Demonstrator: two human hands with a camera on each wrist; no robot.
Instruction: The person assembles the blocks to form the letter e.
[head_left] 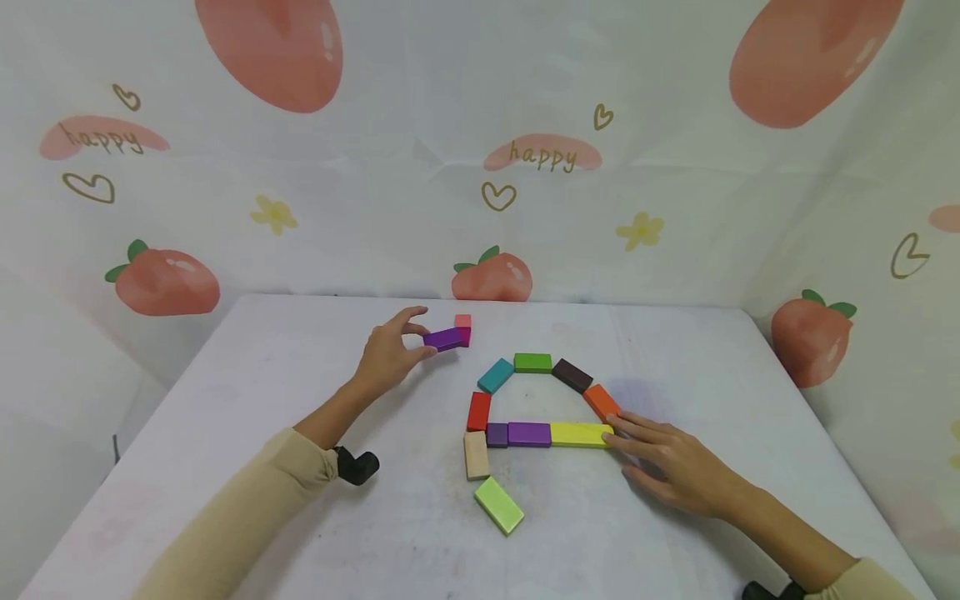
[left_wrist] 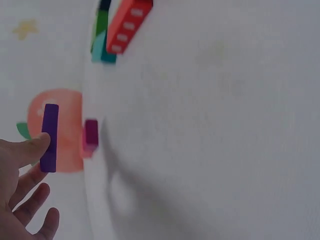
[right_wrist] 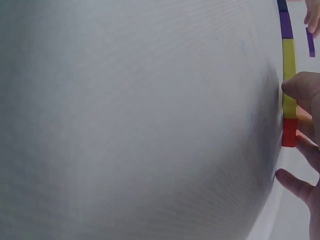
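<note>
My left hand pinches a purple block between thumb and fingers, near the back of the table. In the left wrist view this purple block is in the air. A pink block and a magenta block stand just behind it. My right hand has its fingers extended, with fingertips at the right end of the yellow block and by the orange block. The yellow block lies in a straight row with a purple block and a small dark purple block.
A red block, teal block, green block and dark brown block curve above the row. A beige block and a light green block lie below its left end. A printed cloth hangs behind the table.
</note>
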